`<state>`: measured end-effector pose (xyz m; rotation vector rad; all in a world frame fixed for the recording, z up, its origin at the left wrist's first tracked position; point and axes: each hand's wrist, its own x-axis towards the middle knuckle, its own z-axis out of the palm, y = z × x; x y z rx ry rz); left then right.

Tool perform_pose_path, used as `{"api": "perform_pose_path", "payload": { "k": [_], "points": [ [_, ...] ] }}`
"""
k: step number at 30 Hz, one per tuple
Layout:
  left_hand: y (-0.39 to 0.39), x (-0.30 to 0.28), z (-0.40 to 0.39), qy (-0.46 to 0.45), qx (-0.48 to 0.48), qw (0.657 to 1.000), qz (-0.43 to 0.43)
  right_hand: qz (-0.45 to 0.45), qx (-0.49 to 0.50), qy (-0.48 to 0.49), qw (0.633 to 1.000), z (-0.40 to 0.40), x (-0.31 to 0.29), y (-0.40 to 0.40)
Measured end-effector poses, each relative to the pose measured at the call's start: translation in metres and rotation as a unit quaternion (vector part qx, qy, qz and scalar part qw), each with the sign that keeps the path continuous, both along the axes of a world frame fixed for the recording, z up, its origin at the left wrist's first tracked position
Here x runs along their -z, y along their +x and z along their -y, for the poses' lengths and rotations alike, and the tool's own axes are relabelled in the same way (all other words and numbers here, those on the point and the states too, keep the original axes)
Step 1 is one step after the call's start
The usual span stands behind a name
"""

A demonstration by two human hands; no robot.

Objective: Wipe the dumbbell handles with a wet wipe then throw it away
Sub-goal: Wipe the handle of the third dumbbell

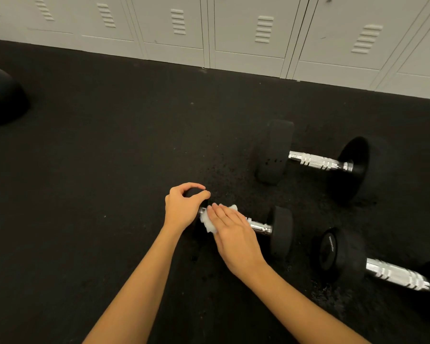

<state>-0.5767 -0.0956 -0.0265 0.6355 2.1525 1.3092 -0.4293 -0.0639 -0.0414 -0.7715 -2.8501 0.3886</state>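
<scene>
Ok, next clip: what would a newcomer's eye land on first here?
The right hand pressing a white wet wipe onto the chrome handle of the nearest dumbbell, mid-floor, while the left hand steadies its far end. Two more dumbbells lie to the right, before pale lockers.

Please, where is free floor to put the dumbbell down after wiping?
Free floor stretches left of the left hand, between the lockers and the forearms. To the right it is crowded: two other dumbbells lie close together.

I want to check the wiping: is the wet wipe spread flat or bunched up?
Bunched up. The wet wipe shows crumpled folds around the dumbbell handle, pressed under the right hand.
</scene>
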Motion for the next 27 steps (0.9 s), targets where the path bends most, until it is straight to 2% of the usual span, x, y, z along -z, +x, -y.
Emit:
{"api": "perform_pose_path", "payload": {
  "k": [3, 7, 10, 12, 15, 22, 27],
  "points": [
    [-0.001, 0.001, 0.0, -0.004, -0.001, 1.0, -0.003, 0.002, -0.035, -0.032, 0.999, -0.008, -0.003, -0.01],
    [-0.002, 0.003, 0.0, -0.008, 0.001, 1.0, 0.0, 0.015, -0.093, 0.033, 0.995, -0.012, 0.003, 0.01],
    [-0.001, 0.002, 0.0, -0.004, -0.007, 1.0, 0.001, -0.006, -0.065, 0.005, 0.998, -0.012, 0.001, 0.019],
    [-0.001, 0.001, 0.0, -0.004, -0.007, 1.0, -0.001, -0.054, -0.043, -0.034, 0.997, -0.014, -0.003, 0.012],
    [0.0, 0.001, -0.001, -0.008, -0.011, 1.0, 0.003, -0.059, -0.031, -0.071, 0.995, -0.016, -0.007, -0.003],
    [-0.001, 0.004, 0.002, -0.004, -0.008, 1.0, -0.003, -0.008, -0.075, 0.005, 0.997, -0.01, 0.0, 0.016],
    [0.0, 0.003, 0.002, 0.007, -0.011, 1.0, 0.007, -0.034, -0.041, -0.067, 0.996, -0.019, -0.013, 0.013]
  ]
}}
